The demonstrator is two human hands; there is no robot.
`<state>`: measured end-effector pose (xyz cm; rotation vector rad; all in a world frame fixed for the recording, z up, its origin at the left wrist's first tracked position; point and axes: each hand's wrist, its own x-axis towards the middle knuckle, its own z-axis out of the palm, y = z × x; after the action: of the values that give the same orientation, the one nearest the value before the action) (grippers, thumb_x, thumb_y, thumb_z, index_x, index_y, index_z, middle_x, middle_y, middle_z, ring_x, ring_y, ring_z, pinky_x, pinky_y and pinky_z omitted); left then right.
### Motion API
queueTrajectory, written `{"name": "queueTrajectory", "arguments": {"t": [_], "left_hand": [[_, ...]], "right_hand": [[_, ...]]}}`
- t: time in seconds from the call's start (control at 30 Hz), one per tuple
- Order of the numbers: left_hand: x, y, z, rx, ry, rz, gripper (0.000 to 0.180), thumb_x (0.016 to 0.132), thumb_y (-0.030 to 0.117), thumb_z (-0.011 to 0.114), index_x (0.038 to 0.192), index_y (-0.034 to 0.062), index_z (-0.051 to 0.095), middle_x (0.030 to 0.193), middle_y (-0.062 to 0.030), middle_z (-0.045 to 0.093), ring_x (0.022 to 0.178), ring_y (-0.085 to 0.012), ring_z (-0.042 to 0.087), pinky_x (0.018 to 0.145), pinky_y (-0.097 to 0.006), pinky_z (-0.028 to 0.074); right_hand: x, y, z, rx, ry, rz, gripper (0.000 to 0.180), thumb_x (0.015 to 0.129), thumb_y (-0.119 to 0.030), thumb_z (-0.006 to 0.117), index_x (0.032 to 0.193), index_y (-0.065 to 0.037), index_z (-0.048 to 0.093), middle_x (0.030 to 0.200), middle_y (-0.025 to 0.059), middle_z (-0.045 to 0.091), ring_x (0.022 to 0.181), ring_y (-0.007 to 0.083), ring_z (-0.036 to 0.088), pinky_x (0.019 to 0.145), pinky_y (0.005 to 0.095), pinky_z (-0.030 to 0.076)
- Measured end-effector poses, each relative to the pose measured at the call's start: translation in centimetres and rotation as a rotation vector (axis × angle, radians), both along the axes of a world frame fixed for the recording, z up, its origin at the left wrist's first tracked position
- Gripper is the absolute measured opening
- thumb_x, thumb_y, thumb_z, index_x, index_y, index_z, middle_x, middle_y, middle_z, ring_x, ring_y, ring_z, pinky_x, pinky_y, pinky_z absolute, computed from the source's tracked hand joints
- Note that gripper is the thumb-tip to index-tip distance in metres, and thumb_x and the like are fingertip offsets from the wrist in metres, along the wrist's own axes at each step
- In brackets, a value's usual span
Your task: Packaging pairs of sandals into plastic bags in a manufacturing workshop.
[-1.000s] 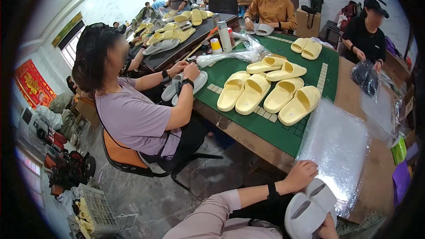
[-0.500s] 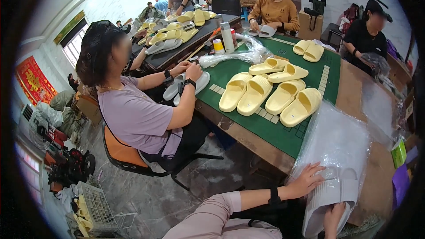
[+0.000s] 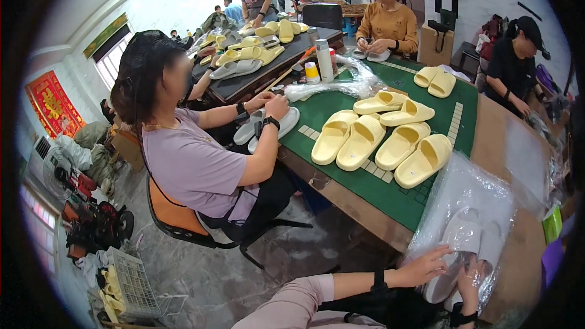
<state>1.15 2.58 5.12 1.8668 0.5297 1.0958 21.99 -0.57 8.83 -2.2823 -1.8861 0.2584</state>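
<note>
Since half a second ago, the pair of grey slippers (image 3: 463,234) has slid further into the clear bag (image 3: 436,198), the right hand (image 3: 469,277) has gone forward with it, and the co-worker in black (image 3: 515,73) has bent lower.

The brown worktop (image 3: 350,204) runs from the near right side toward the back, with a green mat (image 3: 396,204) over much of it. At its left side sits a co-worker in a lilac shirt (image 3: 195,146), both hands at a pair of pale slippers (image 3: 292,122); at the far end is a co-worker in an orange top (image 3: 390,27). The clear bag lies flat at the near right corner, partly over the mat's edge. On the mat stand three pairs of yellow slippers (image 3: 361,143) close together, with another yellow pair (image 3: 434,82) farther back. The grey slippers lie side by side under the film, heels toward the wearer.

The left hand (image 3: 429,265) lies beside them at the bag, fingers long and slightly bent; whether its grip pinches the film I cannot tell. The right hand is at the slippers' heel end, its fingers blurred by shiny film, so how closed its grip is I cannot tell. Smaller are a white bottle (image 3: 324,61), a yellow-and-white cup (image 3: 312,73) and the left wrist's black band (image 3: 379,279).
</note>
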Motion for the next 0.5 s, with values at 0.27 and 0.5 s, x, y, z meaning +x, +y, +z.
{"name": "queueTrajectory", "arguments": {"t": [0.27, 0.5], "left_hand": [[-0.6, 0.5, -0.5, 0.069, 0.093, 0.059, 0.019, 0.083, 0.005, 0.065, 0.100, 0.0034, 0.058, 0.141, -0.0181, 0.040, 0.135, -0.0395, 0.034, 0.109, -0.046, 0.034], [-2.0, -0.1, -0.2, 0.037, 0.085, 0.016, 0.037, 0.083, 0.004, 0.063, 0.118, 0.0050, 0.055, 0.146, -0.0206, 0.033, 0.135, -0.0411, 0.032, 0.109, -0.048, 0.032]], "right_hand": [[0.3, -4.3, 0.0, -0.096, 0.075, 0.212, 0.042, 0.086, -0.008, 0.060, 0.126, 0.000, 0.055, 0.116, 0.0208, 0.062, 0.115, 0.0370, 0.054, 0.098, 0.0409, 0.041], [-1.3, -4.4, 2.6, -0.441, 0.126, 0.123, 0.046, 0.082, -0.019, 0.070, 0.122, 0.000, 0.059, 0.120, 0.0243, 0.057, 0.120, 0.0387, 0.049, 0.098, 0.0477, 0.039]]}}
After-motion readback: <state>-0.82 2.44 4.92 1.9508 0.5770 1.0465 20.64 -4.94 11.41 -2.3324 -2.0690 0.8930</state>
